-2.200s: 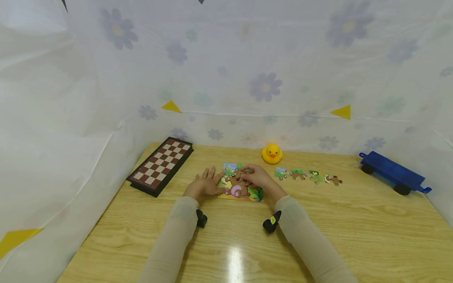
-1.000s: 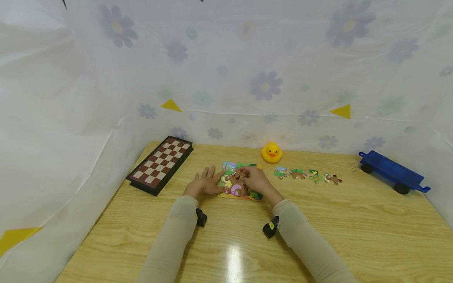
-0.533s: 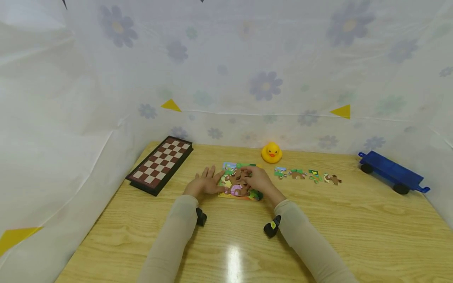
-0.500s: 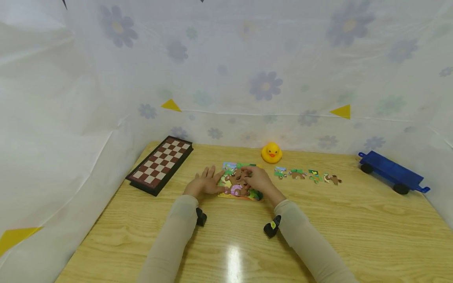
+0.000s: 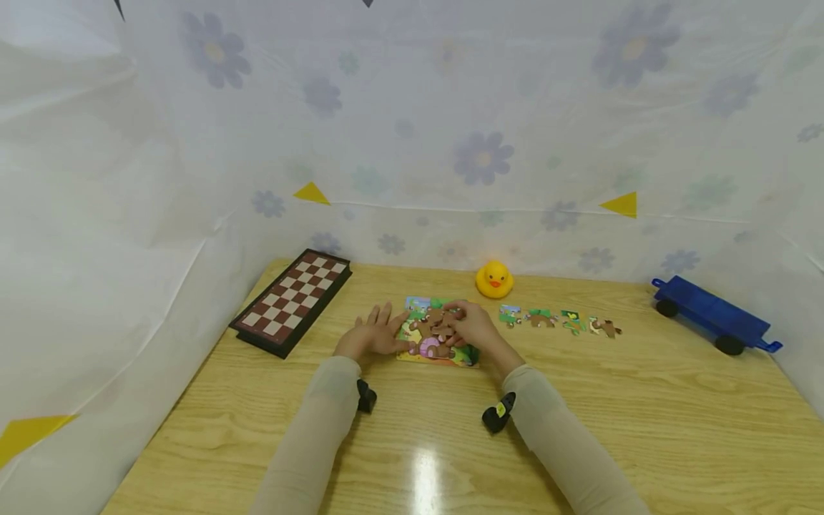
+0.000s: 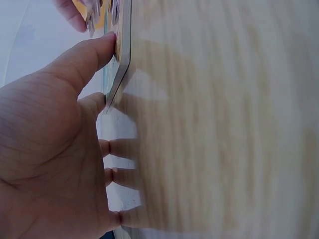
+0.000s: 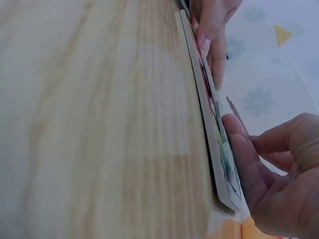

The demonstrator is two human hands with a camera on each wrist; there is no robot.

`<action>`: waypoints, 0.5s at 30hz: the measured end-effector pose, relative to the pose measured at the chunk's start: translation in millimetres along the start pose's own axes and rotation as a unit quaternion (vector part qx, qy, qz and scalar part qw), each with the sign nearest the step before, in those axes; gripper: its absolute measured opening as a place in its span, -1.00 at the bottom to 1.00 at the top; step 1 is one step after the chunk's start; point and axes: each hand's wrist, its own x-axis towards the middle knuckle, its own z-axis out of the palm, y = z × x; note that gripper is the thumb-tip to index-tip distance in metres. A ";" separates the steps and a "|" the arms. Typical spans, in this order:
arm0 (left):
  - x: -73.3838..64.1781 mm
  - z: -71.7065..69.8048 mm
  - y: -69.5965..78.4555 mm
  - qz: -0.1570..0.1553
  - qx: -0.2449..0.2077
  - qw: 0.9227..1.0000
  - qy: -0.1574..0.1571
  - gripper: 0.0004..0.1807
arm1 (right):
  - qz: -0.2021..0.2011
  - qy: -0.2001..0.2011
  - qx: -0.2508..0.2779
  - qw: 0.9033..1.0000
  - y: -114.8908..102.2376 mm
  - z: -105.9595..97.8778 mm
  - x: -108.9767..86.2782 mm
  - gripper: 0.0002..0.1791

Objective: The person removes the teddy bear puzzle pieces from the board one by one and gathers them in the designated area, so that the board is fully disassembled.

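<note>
A jigsaw puzzle board [image 5: 428, 349] with a brown bear picture lies flat on the wooden table [image 5: 412, 415]. My left hand [image 5: 373, 335] rests at the board's left side, fingers spread and straight, with the thumb on its near-left edge [image 6: 120, 59]. Over the board's right half, my right hand [image 5: 475, 330] pinches a puzzle piece [image 7: 238, 117] between thumb and fingers. This piece is tilted above the board in the right wrist view, and the fingers cover part of it. Several loose puzzle pieces [image 5: 541, 318] lie in a row to the right.
Behind the board sits a yellow rubber duck [image 5: 495, 280]. A folded chessboard [image 5: 292, 300] lies at the left, and a blue toy wagon [image 5: 714, 313] stands at the far right. A flowered white curtain [image 5: 412, 143] borders the table's back.
Above the board, my right hand has shifted slightly and turned the puzzle piece, which now shows more clearly. My left hand stays in place, and the loose pieces have not moved.
</note>
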 end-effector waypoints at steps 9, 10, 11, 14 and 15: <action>17.0 8.5 -9.0 -0.011 -0.003 1.000 0.007 -0.11 | -0.009 -0.082 0.045 0.996 1.9 1.1 -4.1 -0.60; 17.1 8.6 -9.1 -0.011 -0.008 1.000 0.007 -0.11 | -0.015 -0.098 0.046 0.994 2.5 1.6 -3.9 -0.60; 17.1 8.6 -9.1 -0.011 -0.009 1.000 0.007 -0.11 | -0.021 -0.111 0.047 0.992 3.1 2.1 -3.7 -0.59; 15.6 7.8 -8.3 -0.011 -0.010 1.000 0.006 -0.11 | -0.034 -0.140 0.042 0.989 4.4 3.4 -3.2 -0.60; 15.2 7.8 -8.0 -0.011 -0.010 1.000 0.007 -0.11 | -0.036 -0.145 0.040 0.988 4.3 3.4 -3.4 -0.61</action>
